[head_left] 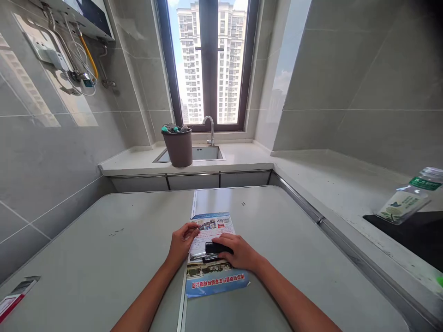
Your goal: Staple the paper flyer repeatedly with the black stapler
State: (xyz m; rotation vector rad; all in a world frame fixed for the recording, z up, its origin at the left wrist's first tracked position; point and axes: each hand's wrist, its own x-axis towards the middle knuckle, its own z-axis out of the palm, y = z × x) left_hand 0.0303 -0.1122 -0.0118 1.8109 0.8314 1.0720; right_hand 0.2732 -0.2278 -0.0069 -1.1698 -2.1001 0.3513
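A printed flyer [218, 281] with a blue band and red lettering lies on the pale folding table [297, 258]. On top of it rests a black stapler [216, 248] with a long metal part showing beneath its black cover. My right hand [238, 251] curls around the stapler's right end from above. At the flyer's left edge, my left hand [182, 242] has its thumb and fingertips pinched together. Whatever sits between those fingertips is too small to make out.
Ahead, a brown bucket [178, 147] stands by the sink [207, 153] and its faucet [209, 131]. A clear plastic bottle [408, 198] is on the right counter [346, 184]. A red-and-white packet [17, 295] lies at the table's left edge.
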